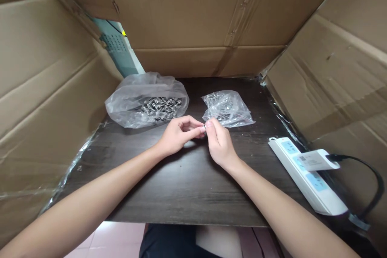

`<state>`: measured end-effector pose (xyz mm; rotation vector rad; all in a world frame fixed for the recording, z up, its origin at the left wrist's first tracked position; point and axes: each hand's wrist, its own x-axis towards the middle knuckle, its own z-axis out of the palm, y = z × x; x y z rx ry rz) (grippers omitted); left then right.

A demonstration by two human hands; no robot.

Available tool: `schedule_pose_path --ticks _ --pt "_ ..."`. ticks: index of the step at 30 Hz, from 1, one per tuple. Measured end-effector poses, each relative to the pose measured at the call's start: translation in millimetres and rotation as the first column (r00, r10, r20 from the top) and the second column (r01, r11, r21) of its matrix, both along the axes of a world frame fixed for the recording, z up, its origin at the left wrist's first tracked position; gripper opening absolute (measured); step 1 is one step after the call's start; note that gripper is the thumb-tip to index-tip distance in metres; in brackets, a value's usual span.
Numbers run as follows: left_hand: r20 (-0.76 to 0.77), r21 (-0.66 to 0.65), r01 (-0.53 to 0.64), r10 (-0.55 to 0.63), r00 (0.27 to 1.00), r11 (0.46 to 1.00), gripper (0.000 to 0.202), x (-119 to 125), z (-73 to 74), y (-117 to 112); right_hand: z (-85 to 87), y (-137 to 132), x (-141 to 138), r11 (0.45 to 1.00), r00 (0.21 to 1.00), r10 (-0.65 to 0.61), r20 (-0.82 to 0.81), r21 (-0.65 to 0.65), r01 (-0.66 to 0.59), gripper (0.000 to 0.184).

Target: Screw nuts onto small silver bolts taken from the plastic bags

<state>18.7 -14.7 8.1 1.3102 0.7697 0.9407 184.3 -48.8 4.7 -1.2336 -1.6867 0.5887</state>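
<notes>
Cardboard walls (pixel 45 88) box in a dark desk (pixel 181 185), with a white power strip (pixel 305 173) lying off to the right. A big bag of screws (pixel 148 102) sits at back left and a smaller bag (pixel 228 109) beside it. Left hand (pixel 175 135) and right hand (pixel 220 145) meet mid-desk, each grip pinched shut on one tiny metal piece (pixel 204 127). I'd say keep the fingertips close and low over the desk, so a slip doesn't roll away.

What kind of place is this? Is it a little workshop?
Probably a makeshift packing or assembly spot: a dark wooden table walled in by cardboard sheets, with bags of small metal parts and a power strip. Both hands pinch a tiny piece.
</notes>
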Motion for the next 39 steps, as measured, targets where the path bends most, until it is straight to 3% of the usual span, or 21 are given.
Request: schedule_pose_path --ticks 5,13,22,34,39 --pt "0.022 -0.093 0.024 -0.022 1.000 0.995 0.038 -5 -1.8 8 3.9 -1 4 0.999 0.999 0.041 0.017 0.001 -0.041 0.013" --pt "-0.040 0.007 0.041 -0.041 0.998 0.999 0.040 -3 -1.7 2 -1.1 5 5 0.991 0.998 0.041 -0.038 -0.126 -0.045 0.048" --pt "-0.033 -0.002 0.029 -0.029 0.999 1.000 0.037 -8 -4.7 13 6.7 4 8 0.986 0.998 0.065 -0.014 -0.155 -0.066 0.023" --pt "-0.065 0.036 0.094 -0.091 0.994 0.995 0.031 -9 -6.0 13 -2.3 6 9 0.974 0.996 0.082 -0.040 -0.207 -0.088 0.044" --pt "-0.039 0.004 0.096 -0.096 0.995 0.995 0.034 -10 -4.5 14 -3.5 6 9 0.967 0.993 0.090 -0.081 -0.232 -0.107 0.044"
